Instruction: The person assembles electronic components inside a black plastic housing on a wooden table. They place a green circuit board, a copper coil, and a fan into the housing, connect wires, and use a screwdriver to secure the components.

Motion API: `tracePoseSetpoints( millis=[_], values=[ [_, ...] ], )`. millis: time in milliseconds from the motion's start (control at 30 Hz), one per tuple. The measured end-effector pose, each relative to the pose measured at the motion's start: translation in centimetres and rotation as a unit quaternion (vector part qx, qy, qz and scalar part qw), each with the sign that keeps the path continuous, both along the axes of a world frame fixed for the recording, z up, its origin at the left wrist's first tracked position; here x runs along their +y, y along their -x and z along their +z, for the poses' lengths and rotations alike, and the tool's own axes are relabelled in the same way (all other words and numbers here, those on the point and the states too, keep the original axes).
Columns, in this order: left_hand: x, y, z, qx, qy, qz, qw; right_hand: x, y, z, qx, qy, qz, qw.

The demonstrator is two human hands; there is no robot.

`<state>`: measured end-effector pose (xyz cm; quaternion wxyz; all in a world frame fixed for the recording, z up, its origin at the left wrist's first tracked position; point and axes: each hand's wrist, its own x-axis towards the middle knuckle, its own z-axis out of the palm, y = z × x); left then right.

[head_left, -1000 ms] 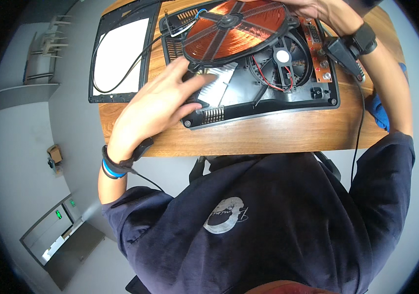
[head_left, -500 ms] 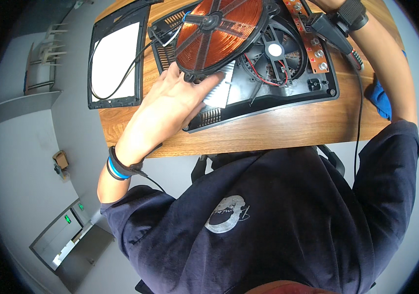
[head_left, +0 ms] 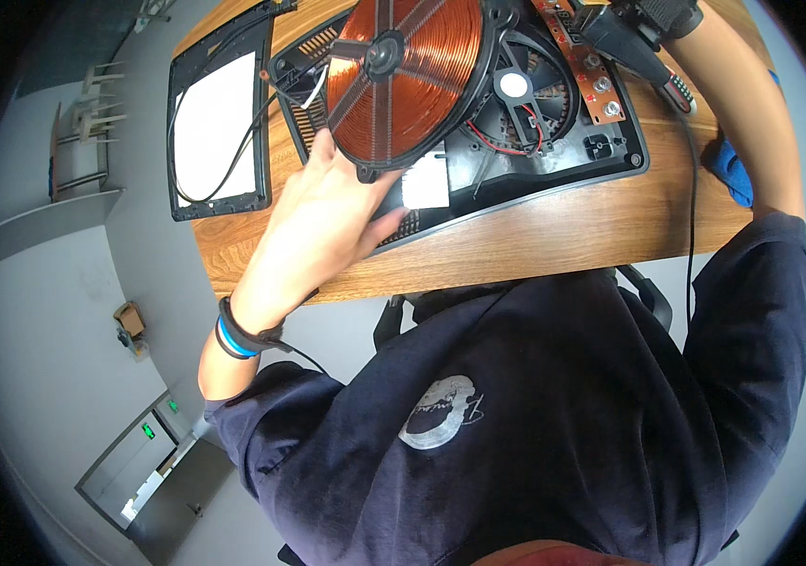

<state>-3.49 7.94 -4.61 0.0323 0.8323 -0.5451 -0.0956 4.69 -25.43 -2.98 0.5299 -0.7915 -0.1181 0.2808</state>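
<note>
At nine o'clock from the open appliance, a black frame with a white panel (head_left: 217, 127) lies flat on the wooden table (head_left: 554, 231), a thin black cable looping across it. Just to its right sits the black base housing (head_left: 554, 156) of a disassembled induction cooker, its top off and its inner parts showing.

The left hand (head_left: 323, 222) comes in from seven o'clock, palm down on the near left corner of the housing. Its fingers are loosely spread, and the fingertips (head_left: 327, 141) touch the lower left rim of the copper coil disc (head_left: 407, 80); the thumb points toward four o'clock, beside a small white patch on the housing floor. A dark band and a blue band wrap the wrist.

The coil disc stands tilted, raised over the left half of the housing, near the table's far edge. At three o'clock from it lie a round black fan (head_left: 516, 94) with red and black wires, then a brown circuit board strip (head_left: 577, 61).

The right hand (head_left: 653, 14) sits at one o'clock, mostly cut by the picture's edge; whether its fingers are open or closed I cannot tell. A blue cloth (head_left: 731, 170) lies beside the right forearm.
</note>
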Motion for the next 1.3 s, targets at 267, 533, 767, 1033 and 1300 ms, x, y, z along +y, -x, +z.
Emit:
tracePoseSetpoints(
  millis=[267,533,767,1033,1300],
  values=[
    [-0.5,1.0,-0.5,0.019,0.037,0.021,0.999,0.1,1.0,0.0,-0.006,0.000,-0.010,1.000],
    [-0.7,1.5,-0.6,0.018,0.070,0.027,0.997,0.5,1.8,-0.1,-0.008,0.007,-0.028,1.000],
    [0.9,-1.0,2.1,0.171,0.046,0.040,0.983,0.7,2.6,-0.2,-0.009,0.012,-0.053,0.999],
    [4.0,-3.9,2.5,0.177,0.143,0.230,0.946,2.3,3.7,-1.7,0.015,-0.074,-0.023,0.997],
    [-0.9,-5.4,2.7,0.136,0.193,0.039,0.971,2.3,5.8,1.6,-0.016,-0.075,-0.006,0.997]
  ],
)
